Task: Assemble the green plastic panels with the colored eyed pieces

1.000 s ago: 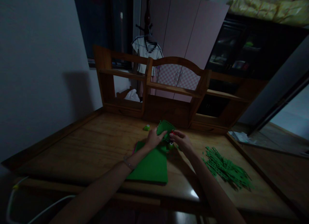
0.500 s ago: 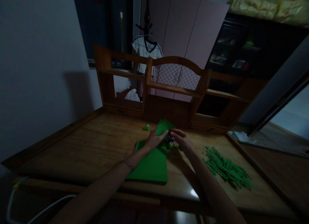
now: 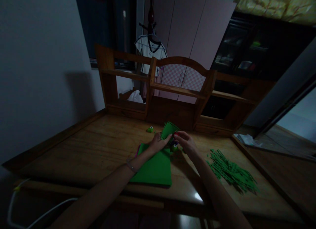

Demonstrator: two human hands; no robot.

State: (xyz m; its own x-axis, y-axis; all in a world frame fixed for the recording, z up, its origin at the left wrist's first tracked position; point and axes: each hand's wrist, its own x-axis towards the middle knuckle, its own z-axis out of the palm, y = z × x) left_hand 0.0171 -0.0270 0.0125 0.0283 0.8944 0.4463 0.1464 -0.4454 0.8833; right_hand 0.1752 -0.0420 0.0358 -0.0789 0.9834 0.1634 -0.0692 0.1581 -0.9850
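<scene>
Left hand (image 3: 157, 142) pinches the near-left edge of a small perforated green sheet (image 3: 168, 129), tilted up off the desk (image 3: 81, 150). Right hand (image 3: 187, 142) meets it from the right, fingers curled narrow around a small red-tipped tool (image 3: 175, 134) at the sheet's right edge; too dark to see the exact grip. Just below the hands, a small green punch (image 3: 174, 147) sits on the desk, touching the far-right corner of a stack of flat green sheets (image 3: 155, 168) lying near-centre under the left wrist. A second green punch (image 3: 149, 129) stands left of the held sheet, a bit farther. Pile of cut green strips (image 3: 232, 171) well to the right. Wooden shelf unit (image 3: 172, 90) along the desk's far edge.
</scene>
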